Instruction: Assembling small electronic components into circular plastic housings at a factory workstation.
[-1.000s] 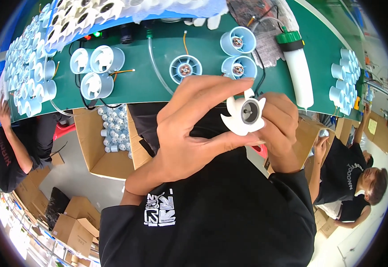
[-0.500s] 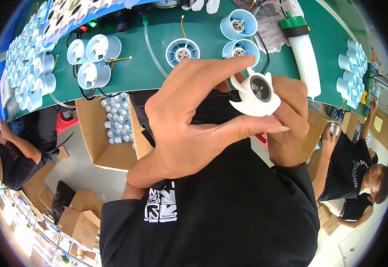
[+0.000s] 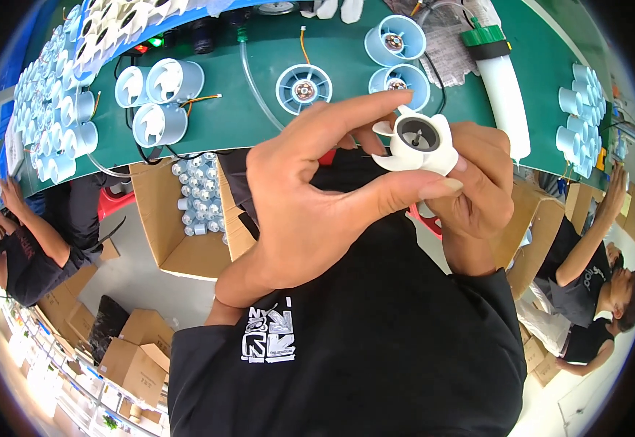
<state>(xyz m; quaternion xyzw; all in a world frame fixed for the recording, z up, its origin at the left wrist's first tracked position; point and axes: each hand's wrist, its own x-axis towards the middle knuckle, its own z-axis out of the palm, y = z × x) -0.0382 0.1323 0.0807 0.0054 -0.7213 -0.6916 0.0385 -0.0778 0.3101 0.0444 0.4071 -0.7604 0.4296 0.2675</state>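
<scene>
A white fan impeller (image 3: pixel 438 142) with curved blades is held up in front of my chest, its dark round hub and thin central shaft facing up. My left hand (image 3: pixel 310 193) pinches it between the thumb, below, and the index finger, at the upper blade. From the other side my right hand (image 3: pixel 481 182) grips it with bent fingers; part of that hand is hidden behind the impeller. Just beyond, on the green bench, sit light-blue round housings: one with a motor and orange wire (image 3: pixel 304 89), another (image 3: pixel 399 86) partly behind my left fingers, and a third (image 3: pixel 395 41).
Three blue housings with white impellers (image 3: pixel 161 124) stand left on the green bench (image 3: pixel 237 127). Many more crowd both ends. A white bottle with green cap (image 3: pixel 503 102) lies right. Below, a cardboard box (image 3: pixel 179 255) holds several parts. Co-workers sit at both sides.
The impeller has turned and tilted so its hub faces more upward, still between both hands. The view has shifted slightly. The co-worker at right has raised an arm toward the bench.
</scene>
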